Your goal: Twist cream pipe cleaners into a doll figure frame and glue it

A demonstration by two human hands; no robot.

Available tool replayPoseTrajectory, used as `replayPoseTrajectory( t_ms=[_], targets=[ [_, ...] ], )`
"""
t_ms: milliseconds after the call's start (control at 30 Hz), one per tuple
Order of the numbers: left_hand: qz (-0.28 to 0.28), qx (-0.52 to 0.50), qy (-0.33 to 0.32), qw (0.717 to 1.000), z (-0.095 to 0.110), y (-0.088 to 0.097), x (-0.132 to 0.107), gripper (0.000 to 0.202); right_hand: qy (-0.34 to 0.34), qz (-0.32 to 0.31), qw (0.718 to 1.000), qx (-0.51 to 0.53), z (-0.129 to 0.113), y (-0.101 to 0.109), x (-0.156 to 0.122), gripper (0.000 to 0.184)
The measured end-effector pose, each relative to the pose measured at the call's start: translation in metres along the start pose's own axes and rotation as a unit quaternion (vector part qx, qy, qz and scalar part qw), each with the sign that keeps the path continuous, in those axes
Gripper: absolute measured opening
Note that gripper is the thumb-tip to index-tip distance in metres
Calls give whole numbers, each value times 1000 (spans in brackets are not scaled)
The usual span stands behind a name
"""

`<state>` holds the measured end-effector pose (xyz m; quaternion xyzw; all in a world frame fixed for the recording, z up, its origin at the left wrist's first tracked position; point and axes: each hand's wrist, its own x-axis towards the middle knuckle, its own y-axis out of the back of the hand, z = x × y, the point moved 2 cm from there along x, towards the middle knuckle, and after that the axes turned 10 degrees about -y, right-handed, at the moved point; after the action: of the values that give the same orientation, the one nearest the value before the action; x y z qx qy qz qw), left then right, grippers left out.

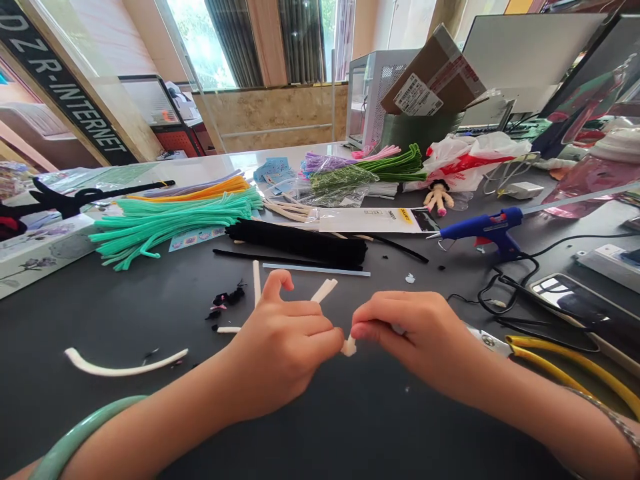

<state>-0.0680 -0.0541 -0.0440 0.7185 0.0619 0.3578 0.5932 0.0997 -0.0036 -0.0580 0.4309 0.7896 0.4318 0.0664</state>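
Observation:
My left hand (285, 340) is closed, its fingers curled round a cream pipe cleaner (349, 345) whose bent end shows between my hands. With thumb and forefinger pinched, my right hand (415, 330) grips the same bent end. Another pale strip (325, 290) sticks up behind my left hand; whether it belongs to the held piece is hidden. A straight cream piece (257, 280) also shows behind that hand. To the left lies a curved cream pipe cleaner (125, 367). Black fuzzy scraps (225, 303) lie just beyond my left wrist. Yellow-handled pliers or cutters (555, 367) are partly under my right forearm.
Bundles of turquoise (175, 220), black (300, 245) and green pipe cleaners (375, 167) lie across the back. A clear glue stick (317, 269) lies before the black bundle. A blue glue gun (485, 230), its cable, a phone (570, 307) and a small doll figure (439, 197) are on the right.

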Motion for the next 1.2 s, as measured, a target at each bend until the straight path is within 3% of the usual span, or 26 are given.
replayPoseTrajectory(
  t_ms=[167,367,500,667,967,1100,1200],
  targets=[
    [24,-75,44,996,-2,1,1,26,-130,-92,976,147,6,-6,6,23],
    [73,-151,122,978,-7,1,2,19,-164,-110,958,209,7,-10,5,24],
    [92,-120,143,978,-6,-1,1,20,-132,-112,973,152,-1,-15,2,28],
    [101,-36,113,988,-3,-4,0,24,-73,-79,991,73,-10,-23,-6,26],
    [93,136,30,986,10,-15,-3,27,-94,-57,994,-12,-11,-31,-18,23],
    [82,185,-9,979,16,-17,-3,26,5,37,991,-125,-12,-33,-22,22],
    [72,203,-27,976,18,-16,0,32,114,104,959,-237,-15,-32,-25,24]
  ],
)
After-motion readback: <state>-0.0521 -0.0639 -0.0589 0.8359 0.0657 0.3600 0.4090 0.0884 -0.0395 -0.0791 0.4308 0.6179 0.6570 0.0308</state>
